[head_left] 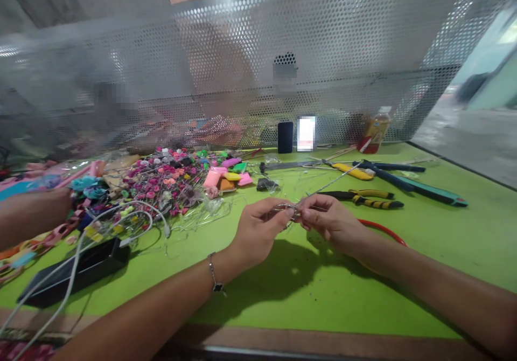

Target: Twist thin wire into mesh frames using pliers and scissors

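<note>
My left hand (258,231) and my right hand (329,222) meet above the green table (283,291), fingers pinched together on a thin metal wire (323,189). The wire runs from between my fingertips up and to the right, and a small looped or twisted part sits at the pinch. A bracelet is on my left wrist. Behind my right wrist lies a red ring-shaped cord (383,230).
A heap of small coloured flowers and beads (165,180) lies left of centre. Yellow-black pliers (365,198), yellow-handled pliers (351,171) and teal-handled cutters (420,187) lie at right. Two phones (297,134) and a bottle (374,130) stand by the perforated metal screen (258,64). A black box (76,272) with white cables sits front left. Another person's arm (32,215) is at far left.
</note>
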Available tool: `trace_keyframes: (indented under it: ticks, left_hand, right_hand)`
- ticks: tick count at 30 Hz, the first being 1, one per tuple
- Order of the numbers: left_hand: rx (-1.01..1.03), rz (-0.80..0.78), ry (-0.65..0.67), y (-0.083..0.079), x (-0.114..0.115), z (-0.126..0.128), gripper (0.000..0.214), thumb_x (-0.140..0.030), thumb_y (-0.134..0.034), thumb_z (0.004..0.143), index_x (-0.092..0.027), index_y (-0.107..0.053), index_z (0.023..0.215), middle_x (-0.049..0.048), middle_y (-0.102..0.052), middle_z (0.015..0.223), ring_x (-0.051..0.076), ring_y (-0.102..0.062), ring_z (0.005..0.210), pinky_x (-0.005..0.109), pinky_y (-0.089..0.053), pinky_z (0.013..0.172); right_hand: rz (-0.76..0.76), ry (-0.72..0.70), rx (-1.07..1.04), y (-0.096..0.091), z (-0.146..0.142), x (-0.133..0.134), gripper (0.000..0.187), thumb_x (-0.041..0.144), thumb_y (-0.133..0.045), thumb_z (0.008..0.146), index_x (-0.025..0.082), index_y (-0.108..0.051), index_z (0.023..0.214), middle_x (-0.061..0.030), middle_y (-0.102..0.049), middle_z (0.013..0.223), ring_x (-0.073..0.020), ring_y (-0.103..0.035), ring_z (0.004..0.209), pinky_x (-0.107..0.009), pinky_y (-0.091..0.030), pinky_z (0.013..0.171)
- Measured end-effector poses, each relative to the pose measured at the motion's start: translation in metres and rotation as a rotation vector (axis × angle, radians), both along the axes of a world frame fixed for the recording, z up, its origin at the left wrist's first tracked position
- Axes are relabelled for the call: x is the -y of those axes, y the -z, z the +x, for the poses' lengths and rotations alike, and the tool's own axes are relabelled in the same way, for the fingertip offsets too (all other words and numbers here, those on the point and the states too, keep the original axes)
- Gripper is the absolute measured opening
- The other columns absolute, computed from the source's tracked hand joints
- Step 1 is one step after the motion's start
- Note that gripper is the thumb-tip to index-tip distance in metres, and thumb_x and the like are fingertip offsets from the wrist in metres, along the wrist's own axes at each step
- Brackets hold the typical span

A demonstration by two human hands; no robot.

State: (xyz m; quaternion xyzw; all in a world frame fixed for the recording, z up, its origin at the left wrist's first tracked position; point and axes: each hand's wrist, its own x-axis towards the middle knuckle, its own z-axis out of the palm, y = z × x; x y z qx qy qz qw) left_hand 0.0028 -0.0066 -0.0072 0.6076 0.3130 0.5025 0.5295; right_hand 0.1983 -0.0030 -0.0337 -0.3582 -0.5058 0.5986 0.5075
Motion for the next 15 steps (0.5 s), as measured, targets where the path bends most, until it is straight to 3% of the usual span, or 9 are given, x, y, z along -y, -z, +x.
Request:
trace_keyframes:
  ticks: [6,10,15]
  left_hand:
    - [-0.024,-0.019,0.084,-0.003,-0.002,-0.008,0.020,-0.039,-0.081,0.085,-0.019,-0.080,0.086,0.0041,-0.076,0.077,0.015,-0.067,0.069,0.027,-0.054,0.062]
    - [-0.071,-0.052,0.048,-0.005,0.001,-0.008,0.020,-0.038,-0.081,0.085,-0.017,-0.080,0.084,0.0076,-0.079,0.078,0.016,-0.070,0.069,0.027,-0.054,0.062]
    - [0.041,-0.134,0.075,-0.002,0.002,-0.002,0.022,-0.037,-0.084,0.083,-0.017,-0.079,0.079,0.0071,-0.079,0.077,0.015,-0.068,0.067,0.026,-0.055,0.062]
  right_hand:
    - [0.023,-0.084,0.059,0.001,0.006,-0.004,0.036,0.055,-0.096,0.065,0.024,-0.079,0.071,-0.0006,-0.072,0.069,-0.0136,-0.052,0.059,-0.030,-0.039,0.057]
    - [0.038,-0.025,0.130,-0.005,0.012,-0.008,0.035,0.050,-0.098,0.063,0.023,-0.077,0.066,0.0019,-0.065,0.061,-0.0135,-0.049,0.059,-0.029,-0.036,0.057]
    - [0.008,-0.067,0.104,-0.010,0.013,-0.007,0.037,0.050,-0.099,0.062,0.023,-0.073,0.063,0.0008,-0.067,0.065,-0.0145,-0.054,0.061,-0.030,-0.039,0.059]
